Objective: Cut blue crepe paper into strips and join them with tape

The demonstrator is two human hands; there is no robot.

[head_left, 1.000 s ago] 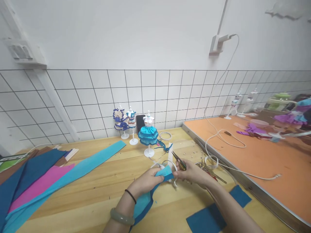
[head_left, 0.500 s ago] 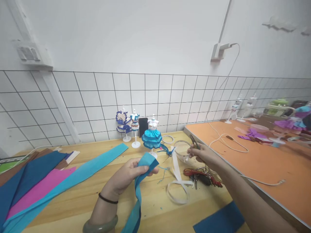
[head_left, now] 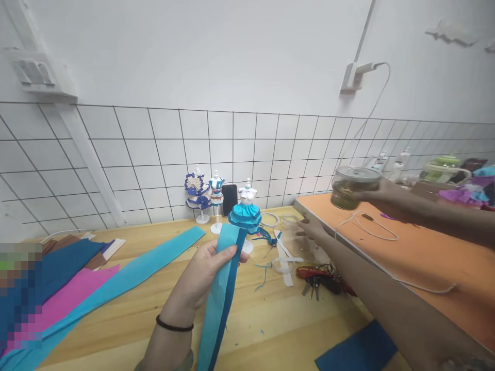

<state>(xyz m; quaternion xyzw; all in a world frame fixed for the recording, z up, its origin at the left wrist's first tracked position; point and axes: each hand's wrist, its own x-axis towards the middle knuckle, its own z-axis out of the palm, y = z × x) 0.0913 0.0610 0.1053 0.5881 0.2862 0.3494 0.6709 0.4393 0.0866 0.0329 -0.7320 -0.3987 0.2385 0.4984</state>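
Note:
My left hand is raised over the wooden table, pinched shut on a folded two-tone blue crepe paper strip that hangs down toward me. My right hand reaches forward near the table's right edge. Its fingers are stretched out beside a clear plastic piece and white tape loops, and I see nothing in it. Just beyond the strip stands a small mannequin in a blue paper dress.
Another person's hand holds a glass jar over the orange table on the right. Red-handled tools and keys lie below my right hand. Crepe paper sheets cover the left. Two more dress mannequins and a phone stand by the tiled wall.
My hands came apart. The left lifted the blue strip upright. The right moved forward and no longer shows the scissors. Another person's hand with a jar came in from the right.

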